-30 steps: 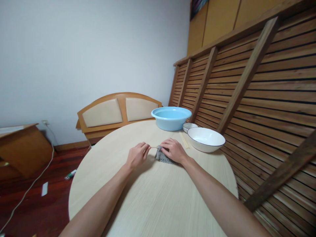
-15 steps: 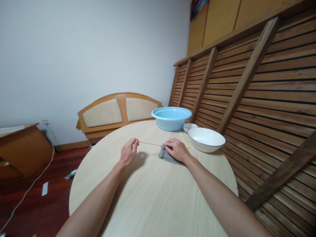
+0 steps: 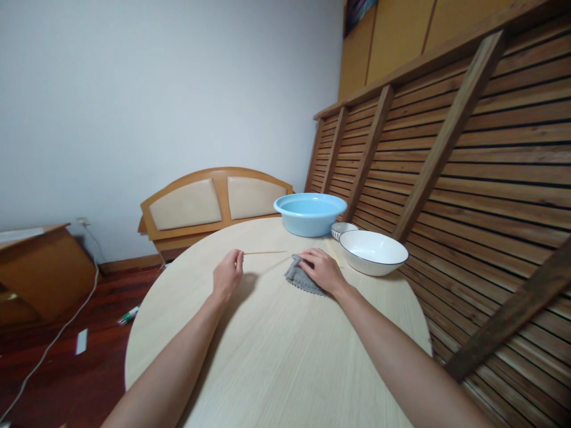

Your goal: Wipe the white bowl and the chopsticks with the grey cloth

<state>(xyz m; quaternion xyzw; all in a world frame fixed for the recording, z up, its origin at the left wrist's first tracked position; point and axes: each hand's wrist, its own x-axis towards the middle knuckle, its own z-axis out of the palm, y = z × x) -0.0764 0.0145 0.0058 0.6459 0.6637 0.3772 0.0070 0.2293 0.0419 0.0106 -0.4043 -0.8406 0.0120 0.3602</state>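
My left hand (image 3: 228, 274) pinches one end of a thin wooden chopstick (image 3: 266, 252), which points right, raised a little over the table. A crumpled grey cloth (image 3: 305, 279) is gripped in my right hand (image 3: 321, 269), its scalloped lower edge hanging toward the tabletop. The chopstick's free tip ends just short of the cloth, with a small gap between them. My right fingers partly cover the cloth's upper part.
Beyond my hands, a light blue basin (image 3: 311, 223) stands on the round wooden table (image 3: 267, 356). A small patterned bowl (image 3: 342, 229) and a large white bowl (image 3: 373, 254) sit to the right. Pale sticks (image 3: 332, 246) lie beside them. A slatted wooden frame (image 3: 491, 214) leans close on the right.
My left hand has shifted slightly left, drawing the chopstick's tip out of the grey cloth. My right hand has stayed nearly in place with the cloth.
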